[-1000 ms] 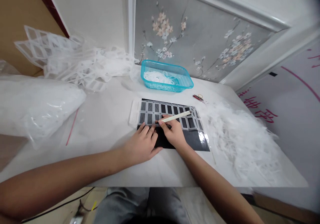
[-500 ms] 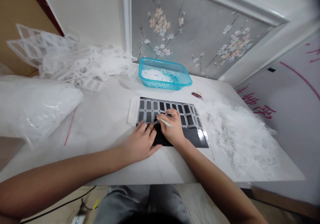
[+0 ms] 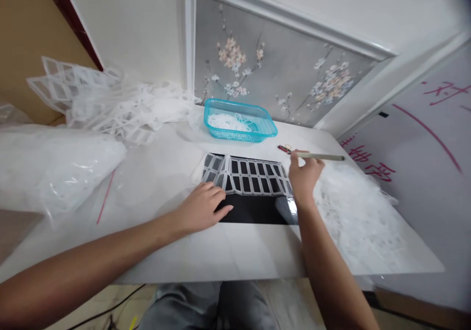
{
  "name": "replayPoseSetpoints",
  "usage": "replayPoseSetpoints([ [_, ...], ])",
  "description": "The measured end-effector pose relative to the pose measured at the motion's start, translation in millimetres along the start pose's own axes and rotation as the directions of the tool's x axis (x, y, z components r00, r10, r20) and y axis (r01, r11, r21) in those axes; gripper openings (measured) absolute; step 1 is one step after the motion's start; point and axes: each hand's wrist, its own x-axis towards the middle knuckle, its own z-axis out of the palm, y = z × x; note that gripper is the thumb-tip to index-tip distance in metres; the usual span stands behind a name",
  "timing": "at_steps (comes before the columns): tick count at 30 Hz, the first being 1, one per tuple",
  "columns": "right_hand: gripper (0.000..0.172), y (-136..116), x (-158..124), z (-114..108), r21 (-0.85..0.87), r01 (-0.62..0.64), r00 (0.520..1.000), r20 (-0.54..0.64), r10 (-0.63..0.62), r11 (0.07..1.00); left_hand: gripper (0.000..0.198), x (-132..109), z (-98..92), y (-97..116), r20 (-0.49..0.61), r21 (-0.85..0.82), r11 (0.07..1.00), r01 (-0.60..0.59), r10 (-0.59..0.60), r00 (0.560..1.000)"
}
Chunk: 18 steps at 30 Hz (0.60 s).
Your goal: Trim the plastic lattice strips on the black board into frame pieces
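Note:
A white plastic grid sheet (image 3: 253,177) with rows of rectangular windows lies over a black sheet (image 3: 253,209) on the table. Toward its left part the grid is buckled up in a raised fold. My left hand (image 3: 204,205) rests at the grid's lower left edge, its fingers laid down and the thumb stretched apart. Over the right end of the sheets, my right hand (image 3: 306,175) is closed around a slim pale pen-like stick (image 3: 324,156) with a dark end pointing right. The stick's other end is hidden by my fingers.
A blue basket (image 3: 239,136) holding white scraps stands behind the sheets. A small red tool (image 3: 284,149) lies right of it. Loose clear plastic (image 3: 360,212) is heaped at the right; white frames (image 3: 121,101) and a full plastic bag (image 3: 55,165) are at the left.
My right hand has moved right, away from the grid's middle, carrying the stick, which has swung to point right. The grid's left part has buckled up. My left hand remains at the lower left edge.

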Motion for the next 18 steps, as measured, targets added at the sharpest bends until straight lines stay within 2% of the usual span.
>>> replayPoseSetpoints([
  [2,0.025,-23,-13,10,0.074,0.095,0.978,0.178,-0.107,0.993,0.029,7,-5.0,-12,-0.049,-0.079,0.997,-0.024,0.02,0.999],
  [4,0.021,-50,-31,26,0.179,0.171,0.9,0.372,-0.228,0.969,0.027,13,-7.6,-26,-0.085,-0.067,0.997,-0.023,0.017,0.996],
  [6,0.021,-71,-50,42,0.289,0.153,0.843,0.462,-0.277,0.945,0.037,17,-6.9,-40,-0.06,0.015,1.0,0.013,-0.012,0.998],
  [8,0.022,-82,-64,56,0.381,0.041,0.833,0.498,-0.243,0.923,0.053,17,-4.0,-50,0.0,0.125,0.99,0.058,-0.059,0.998],
  [10,0.024,-83,-71,64,0.448,-0.085,0.82,0.539,-0.193,0.89,0.061,14,-0.9,-54,0.032,0.23,0.965,0.125,-0.136,0.99],
  [12,0.026,-79,-73,66,0.473,-0.169,0.802,0.576,-0.158,0.865,0.061,12,0.4,-51,0.001,0.31,0.924,0.224,-0.236,0.972],
  [15,0.028,-76,-71,63,0.457,-0.217,0.789,0.603,-0.121,0.863,0.059,10,-1.7,-45,-0.084,0.385,0.854,0.349,-0.344,0.935],
  [18,0.029,-78,-70,60,0.444,-0.229,0.773,0.624,-0.115,0.866,0.051,12,-4.2,-44,-0.136,0.43,0.834,0.345,-0.318,0.938],
])
